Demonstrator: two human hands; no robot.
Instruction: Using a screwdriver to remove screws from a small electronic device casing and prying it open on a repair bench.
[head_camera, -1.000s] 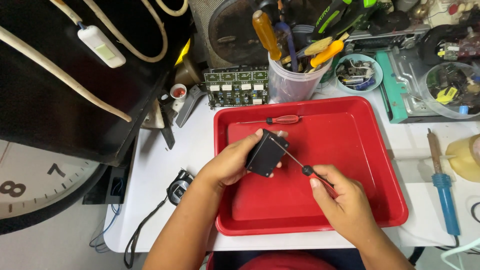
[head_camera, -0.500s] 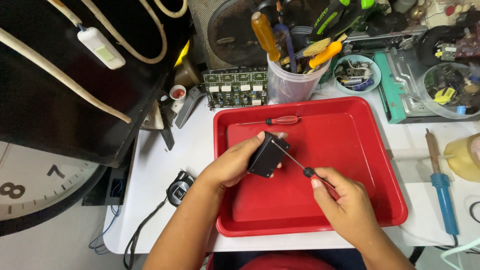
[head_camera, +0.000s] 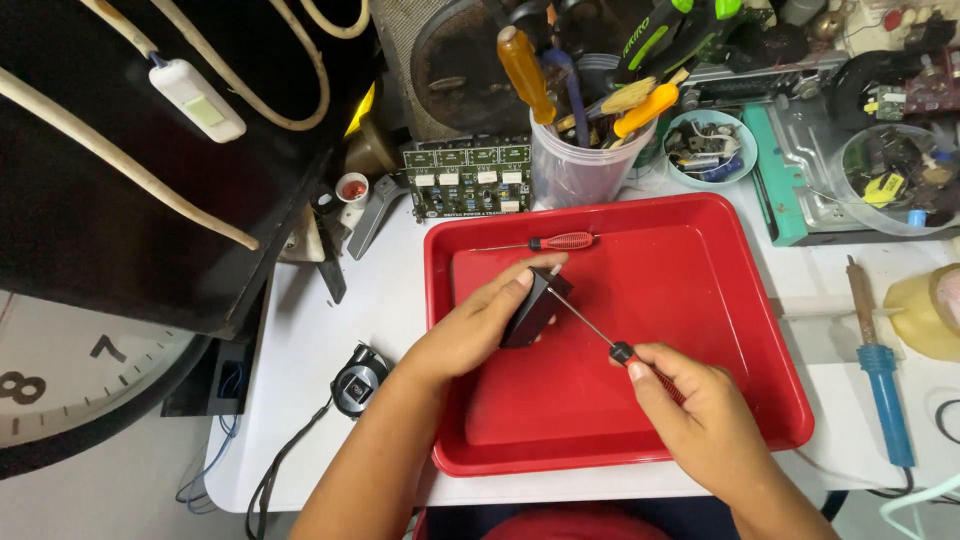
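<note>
The left hand (head_camera: 470, 335) is clamped on a small black box (head_camera: 527, 308) over the red tray (head_camera: 700, 300); the right hand (head_camera: 700, 415) grips a thin screwdriver (head_camera: 590, 330), its tip at the box.

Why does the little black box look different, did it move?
Yes. The left hand has tipped the black box more on edge, near the same spot below the spare red screwdriver in the red tray.

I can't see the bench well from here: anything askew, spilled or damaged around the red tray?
Nothing stands out. The left hand holds the small black box over the red plastic tray; the right hand holds a red-handled screwdriver to it. A spare red-handled screwdriver lies flat inside.
</note>
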